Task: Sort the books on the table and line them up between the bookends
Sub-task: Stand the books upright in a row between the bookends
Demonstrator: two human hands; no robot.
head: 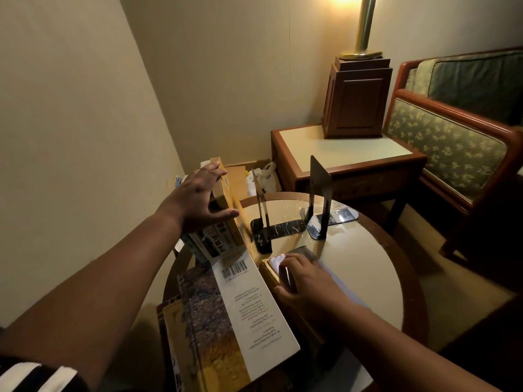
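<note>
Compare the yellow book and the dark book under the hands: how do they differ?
The yellow book stands upright at the left; the dark book lies flat. The left hand holds the yellow one's top; the right hand holds the dark one down low. Neither is between the bookends.

Worktop (356, 267): round, pale top with a wooden rim.
Bookends: two black ones upright at the far side, left bookend (278, 227) and right bookend (321, 188), gap between them holds nothing.
Upright books (223, 239): small group standing just left of the left bookend, yellow one outermost.
Left hand (198, 199): spread over the group's top, thumb against the yellow cover.
Flat book (249, 312): large, back cover up, barcode showing, overhanging the near edge.
Dark book (304, 252): lies flat beside the flat book.
Right hand (300, 281): on the dark book, fingers curled at its edge; blurred.
Background: lit lamp (365, 24) on a side table (339, 148), armchair (452, 142) to its right.
</note>
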